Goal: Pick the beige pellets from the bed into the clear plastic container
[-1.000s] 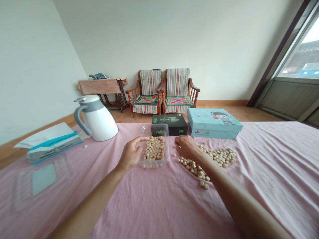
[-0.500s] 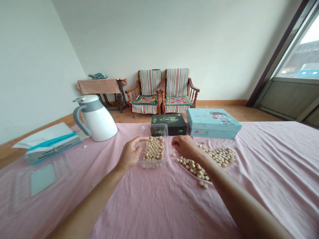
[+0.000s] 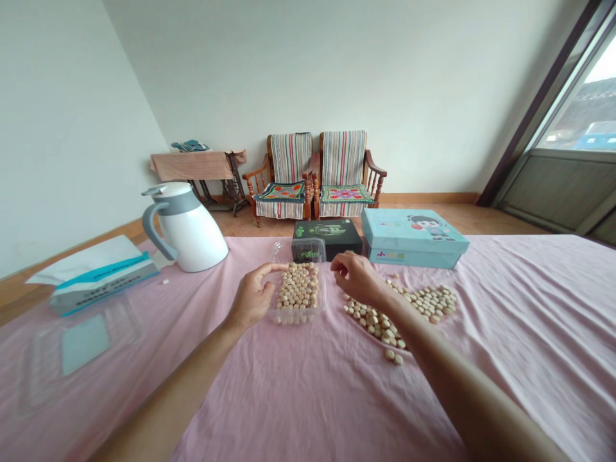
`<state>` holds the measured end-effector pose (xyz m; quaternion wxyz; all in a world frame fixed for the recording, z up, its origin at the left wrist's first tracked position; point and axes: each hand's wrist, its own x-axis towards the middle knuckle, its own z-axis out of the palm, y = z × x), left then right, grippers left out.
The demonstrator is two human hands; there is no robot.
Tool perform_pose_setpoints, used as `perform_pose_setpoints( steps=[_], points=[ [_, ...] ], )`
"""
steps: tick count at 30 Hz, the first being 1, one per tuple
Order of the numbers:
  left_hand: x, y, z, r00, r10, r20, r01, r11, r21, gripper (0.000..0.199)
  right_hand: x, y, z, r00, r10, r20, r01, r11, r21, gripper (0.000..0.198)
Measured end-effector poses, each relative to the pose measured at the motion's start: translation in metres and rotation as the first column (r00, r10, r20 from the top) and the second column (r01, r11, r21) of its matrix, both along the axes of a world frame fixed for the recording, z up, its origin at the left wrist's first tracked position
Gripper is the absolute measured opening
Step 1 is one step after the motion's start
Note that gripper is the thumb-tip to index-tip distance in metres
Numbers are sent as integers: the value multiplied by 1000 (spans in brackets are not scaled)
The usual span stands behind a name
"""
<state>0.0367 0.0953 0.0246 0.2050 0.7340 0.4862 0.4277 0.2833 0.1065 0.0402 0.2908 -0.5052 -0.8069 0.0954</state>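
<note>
A clear plastic box [image 3: 321,292] with its lid hinged up at the back holds a layer of small round wooden pieces [image 3: 299,289]. My left hand [image 3: 251,296] is at the box's left side, index finger stretched over the rim and thumb beside the wall. To the right of the box, my right hand [image 3: 359,277] hovers above the cloth with curled, pinched fingers. What lies between its fingertips is hidden. Under and beyond my right forearm, a loose pile of matching pieces [image 3: 374,321] spreads over the pink cloth, with two [image 3: 394,357] lying apart in front.
Behind the plastic box stand a black box [image 3: 344,240] and a light blue box [image 3: 414,240]. On the left are a white jug [image 3: 192,234], a tissue pack [image 3: 103,282] and a clear plastic lid [image 3: 86,346]. Two chairs [image 3: 317,179] are against the wall.
My right hand has risen slightly, and the single loose piece that lay below its fingertips is gone from the cloth. My left hand keeps its place at the box.
</note>
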Motion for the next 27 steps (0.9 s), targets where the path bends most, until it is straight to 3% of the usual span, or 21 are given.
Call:
perform_pose_setpoints(
  steps=[3, 6, 11, 14, 18, 22, 27],
  points=[
    [1, -2, 2, 1000, 3, -3, -3, 1000, -12, 50, -7, -6, 14, 936, 147, -319, -145, 989, 31, 13],
    [2, -3, 3, 1000, 2, -1, -2, 1000, -17, 50, -16, -11, 17, 857, 238, -457, -264, 965, 8, 16],
    [2, -2, 4, 1000, 16, -5, -16, 1000, -12, 49, -10, -4, 13, 887, 103, -449, -113, 994, 5, 17],
    [2, -1, 4, 1000, 21, -6, -21, 1000, -8, 49, 2, 1, 13, 948, 32, -316, -29, 999, 13, 16],
    [2, -1, 3, 1000, 14, -11, -14, 1000, -1, 50, 13, 3, 7, 997, -34, 64, 38, 998, -52, 21],
    [0, -1, 1, 1000, 5, -12, -5, 1000, 9, 50, 15, 1, -6, 923, 64, 379, 1, 986, -169, 25],
    [0, 0, 0, 1000, 3, -2, -3, 1000, 6, 50, 8, -2, -20, 842, 75, 534, -11, 992, -122, 24]
  ],
)
